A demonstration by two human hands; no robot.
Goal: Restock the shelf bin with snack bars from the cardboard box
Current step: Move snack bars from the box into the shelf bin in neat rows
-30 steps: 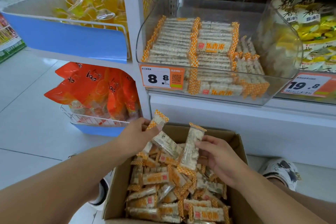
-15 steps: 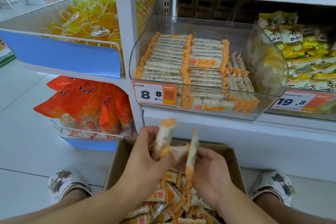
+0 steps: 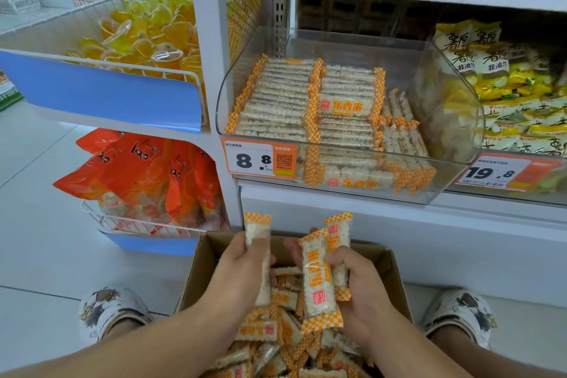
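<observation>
Pale tiled shop floor [image 3: 40, 224] across the near left, white metal shelving [image 3: 211, 70] rising at centre and running right. On the far left, a wire basket with a blue front panel [image 3: 101, 92] heaped with yellow jelly cups [image 3: 147, 37]; below it, glossy orange snack bags [image 3: 144, 175] in a lower wire basket.

Left hand [image 3: 242, 270] over the open brown cardboard box [image 3: 202, 258], fingers curled round one clear-wrapped puffed-rice snack bar with orange chequered ends [image 3: 257, 242], held upright. Right hand [image 3: 359, 288] just beside it, gripping two more such bars [image 3: 319, 279], also upright. Loose bars of the same kind [image 3: 276, 331] piled inside the box beneath both hands.

Compared with half a second ago: hands now apart rather than pressed together, the bars sorted one to the left hand and two to the right; more of the box's near contents in sight.

Above and beyond the hands, the clear plastic shelf bin [image 3: 454, 120] holding neat rows of stacked bars [image 3: 306, 101], its right part unfilled; orange price tag reading 8.8 [image 3: 259, 159] on its front lip. Further right, yellow-and-white packets [image 3: 506, 80] behind a tag reading 19.8 [image 3: 497, 173]. Patterned slippers at near left [image 3: 107, 307] and near right [image 3: 463, 313], flanking the box. Bin's raised front wall between hands and stacked rows.
</observation>
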